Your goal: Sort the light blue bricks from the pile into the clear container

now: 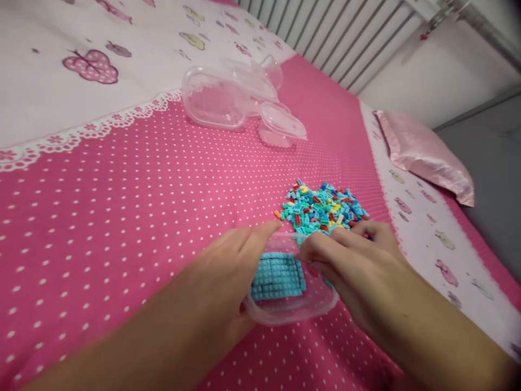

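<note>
My left hand [230, 266] is closed on the left side of a clear plastic container [291, 315], its thumb and fingers around the rim. Inside the container lies a flat block of turquoise building bricks [279, 276] joined in close rows. Over the container's right side is my right hand [354, 252], its fingers bent together near the right end of the block. Whatever its fingertips pinch is mostly hidden. Just beyond both hands spreads a loose pile of small building bricks [321, 209], mainly turquoise with red, yellow and blue ones; my right hand covers its near edge.
Several clear plastic containers [215, 122] and a clear lid [283, 119] lie farther back. Everything rests on a pink dotted bedspread [163, 206]. A pink satin pillow [427, 152] lies at the right, and a white barred rail [317, 32] runs along the back.
</note>
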`<state>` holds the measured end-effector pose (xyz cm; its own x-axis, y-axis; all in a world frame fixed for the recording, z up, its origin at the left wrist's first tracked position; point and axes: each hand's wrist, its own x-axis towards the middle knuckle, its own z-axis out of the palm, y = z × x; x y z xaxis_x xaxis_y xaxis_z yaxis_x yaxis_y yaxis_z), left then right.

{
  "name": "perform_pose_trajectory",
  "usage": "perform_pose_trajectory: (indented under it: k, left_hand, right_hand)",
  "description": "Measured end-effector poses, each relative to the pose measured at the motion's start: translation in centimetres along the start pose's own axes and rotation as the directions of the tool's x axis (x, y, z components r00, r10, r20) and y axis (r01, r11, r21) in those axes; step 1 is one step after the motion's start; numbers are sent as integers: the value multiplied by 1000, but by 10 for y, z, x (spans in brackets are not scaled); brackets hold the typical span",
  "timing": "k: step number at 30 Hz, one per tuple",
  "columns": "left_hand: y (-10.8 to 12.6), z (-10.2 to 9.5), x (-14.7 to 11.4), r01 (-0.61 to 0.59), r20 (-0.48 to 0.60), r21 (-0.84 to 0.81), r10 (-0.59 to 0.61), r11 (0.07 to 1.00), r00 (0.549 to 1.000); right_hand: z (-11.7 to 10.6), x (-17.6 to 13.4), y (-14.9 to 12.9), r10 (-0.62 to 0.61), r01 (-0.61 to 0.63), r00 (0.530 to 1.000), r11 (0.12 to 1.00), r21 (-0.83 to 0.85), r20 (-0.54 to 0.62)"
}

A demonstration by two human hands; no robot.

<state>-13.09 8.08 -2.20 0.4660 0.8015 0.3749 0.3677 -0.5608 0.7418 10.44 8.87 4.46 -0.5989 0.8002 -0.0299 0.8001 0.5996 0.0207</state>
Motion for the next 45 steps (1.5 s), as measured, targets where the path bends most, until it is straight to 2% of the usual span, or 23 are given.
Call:
perform_pose_trajectory:
  k: [4,10,17,23,27,30,33,35,36,38,39,40,42,45]
  left_hand:
    - [-1,-2,-1,58,9,68,-59,996,998]
    - [-1,-6,-1,104,56,36,-106,994,993]
    - [-2,-9,-1,246,139,2,-244,969,960]
    - [1,-15,0,254,152,-25,-247,967,957]
    - [1,-14,-1,260,152,-30,-252,965,956]
    - [1,-13,-1,285,148,-33,-277,958,949]
    - [3,-14,0,295,141,-33,-288,955,947]
    - [3,-17,0,306,148,-19,-300,952,942]
    - [3,-19,0,307,161,-9,-302,952,940]
    - [0,-21,-2,275,183,0,-271,961,945]
    - [-2,-22,-3,253,187,12,-251,967,950]
    - [-5,-23,-5,230,181,27,-232,973,956]
    - [-9,-23,-6,217,179,70,-226,974,958]
    - [-12,-22,-6,186,176,108,-203,977,963]
  right_hand:
    - [6,7,-3,-6,6,1000,1000,-4,-19]
    - [-1,14,-10,-93,92,993,996,-4,-76]
    - [-3,14,-9,-112,111,993,994,-22,-44]
    - [-5,11,-6,-130,124,988,990,-67,-80]
    - [-3,10,-7,-77,67,990,994,-88,-114]
    - [-6,11,-7,-77,73,991,997,-33,-111]
    - [-26,8,2,-80,97,983,991,97,-168]
    - [-44,6,14,20,29,962,985,173,-273]
    - [-52,6,21,116,-48,932,979,200,-342]
    - [-57,9,36,329,-232,805,941,248,-494]
    - [-55,13,42,359,-247,777,929,275,-517]
    - [-48,19,48,363,-243,797,925,293,-482]
    - [-29,33,57,309,-227,900,934,276,-306]
    - [-1,53,60,232,-197,965,950,241,-126]
